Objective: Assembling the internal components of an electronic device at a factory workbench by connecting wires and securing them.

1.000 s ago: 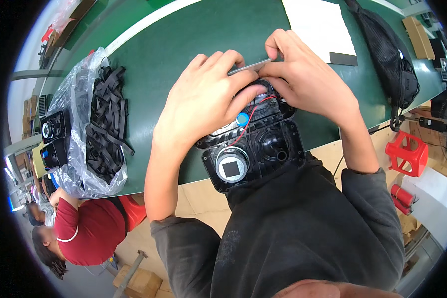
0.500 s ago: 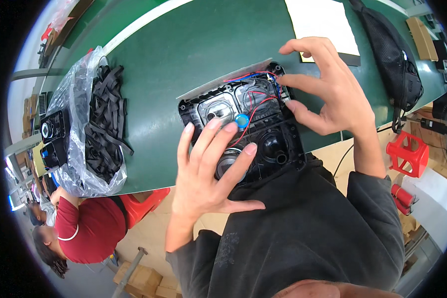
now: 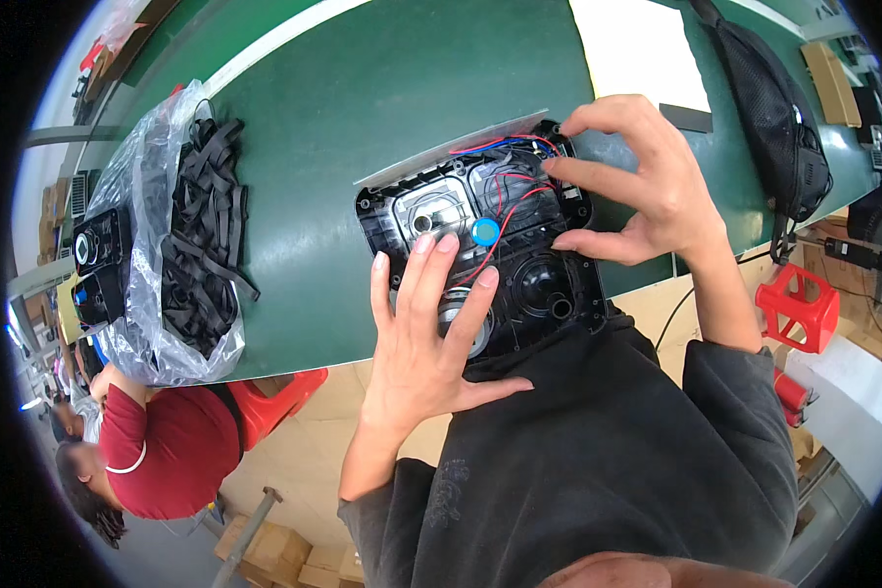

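Observation:
An opened black plastic speaker housing (image 3: 400,208) lies in two halves at the table's front edge, against my dark shirt. Red and blue wires (image 3: 508,149) run inside its far half, close to a round blue part (image 3: 485,231). A round metal-rimmed speaker driver (image 3: 482,336) sits in the near half, partly hidden by my fingers. My left hand (image 3: 416,367) rests over the housing's left side, fingers spread, holding nothing visible. At the right end, my right hand (image 3: 661,201) has thumb and fingers apart, its fingertips at the housing's edge and the wires there.
On the green table (image 3: 304,127), a clear plastic bag (image 3: 147,338) with black straps (image 3: 206,211) lies left, beside another black housing part (image 3: 100,240). White paper (image 3: 642,54) and a black mesh bag (image 3: 769,118) lie right. A person in red (image 3: 176,451) sits at left.
The right thumb has drawn slightly inward and the other fingers have shifted along the housing's right end. My left hand has moved slightly down and to the right; its fingers remain spread.

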The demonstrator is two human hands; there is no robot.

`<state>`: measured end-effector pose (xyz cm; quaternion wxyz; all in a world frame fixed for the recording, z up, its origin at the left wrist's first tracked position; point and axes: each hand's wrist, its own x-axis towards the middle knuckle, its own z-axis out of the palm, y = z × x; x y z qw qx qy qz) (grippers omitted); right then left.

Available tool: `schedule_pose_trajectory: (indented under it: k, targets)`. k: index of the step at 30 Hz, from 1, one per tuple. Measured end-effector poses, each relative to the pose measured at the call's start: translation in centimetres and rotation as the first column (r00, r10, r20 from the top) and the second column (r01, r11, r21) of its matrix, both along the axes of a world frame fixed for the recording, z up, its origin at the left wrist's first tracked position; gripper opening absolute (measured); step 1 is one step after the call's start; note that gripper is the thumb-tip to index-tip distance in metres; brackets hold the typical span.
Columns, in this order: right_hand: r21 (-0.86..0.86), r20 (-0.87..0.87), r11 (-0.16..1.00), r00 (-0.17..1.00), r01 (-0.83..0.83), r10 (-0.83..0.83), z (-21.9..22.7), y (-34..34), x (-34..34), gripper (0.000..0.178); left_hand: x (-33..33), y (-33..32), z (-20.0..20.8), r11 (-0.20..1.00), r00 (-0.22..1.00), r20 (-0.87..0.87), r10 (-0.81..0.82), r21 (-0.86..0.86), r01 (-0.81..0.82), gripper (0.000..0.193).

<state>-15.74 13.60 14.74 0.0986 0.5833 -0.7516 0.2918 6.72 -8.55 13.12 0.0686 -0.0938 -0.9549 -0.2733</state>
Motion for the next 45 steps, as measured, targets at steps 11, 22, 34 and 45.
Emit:
schedule_pose_trajectory:
  k: [11,22,34,45]
  targets:
    - [0.082,-0.040,0.994,0.997,0.069,-0.066,0.1,-1.1,0.9,0.062,-1.1,0.3,0.4,0.994,0.996,0.002,0.094,-0.055,-0.093,0.122]
    - [0.191,0.045,0.956,0.971,0.221,-0.233,0.7,-1.6,1.8,0.078,-2.2,1.6,-0.1,0.993,0.994,-0.027,0.104,-0.050,-0.105,0.127]
    - [0.178,-0.030,0.950,0.967,0.255,-0.254,1.2,-2.4,1.4,0.078,-1.5,1.4,0.7,0.992,0.992,0.038,0.124,-0.002,-0.124,0.122]
    - [0.191,0.056,0.961,0.975,0.202,-0.216,1.2,-1.2,0.6,0.073,-3.8,0.2,2.3,0.990,0.984,-0.145,0.107,0.104,-0.092,0.099]
